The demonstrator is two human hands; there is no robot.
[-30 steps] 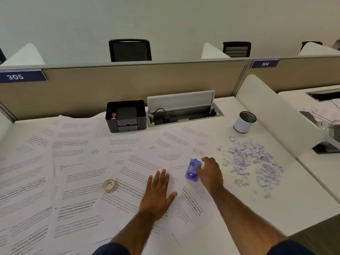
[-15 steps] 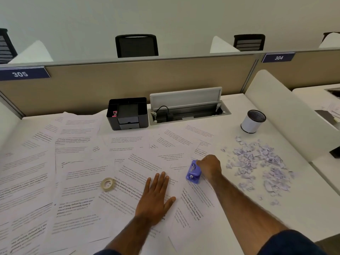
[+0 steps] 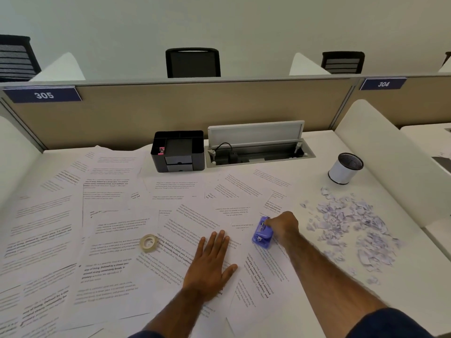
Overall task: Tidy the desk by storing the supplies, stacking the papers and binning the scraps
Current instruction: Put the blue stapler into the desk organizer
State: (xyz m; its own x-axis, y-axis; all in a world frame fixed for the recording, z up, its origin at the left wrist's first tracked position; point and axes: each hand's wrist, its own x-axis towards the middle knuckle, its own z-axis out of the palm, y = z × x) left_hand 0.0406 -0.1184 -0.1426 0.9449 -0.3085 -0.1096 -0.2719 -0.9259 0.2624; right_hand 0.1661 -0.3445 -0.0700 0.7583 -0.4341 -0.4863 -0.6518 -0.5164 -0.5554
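While the left hand (image 3: 210, 267) lies flat, fingers spread, on the printed papers (image 3: 114, 240) covering the bench (image 3: 317, 313), the right hand (image 3: 283, 226) is closed on the purple stapler (image 3: 262, 232), which sits on the sheets. Tape roll (image 3: 148, 243) rests on the papers left of the flat hand. Torn scraps (image 3: 351, 230) lie heaped at right, near the white cup (image 3: 344, 169). Black organizer (image 3: 178, 152) stands at the back by the partition.

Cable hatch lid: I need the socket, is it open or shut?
Open: the cable hatch lid stands tilted up at the desk's back edge, exposing the recess with a black plug inside.
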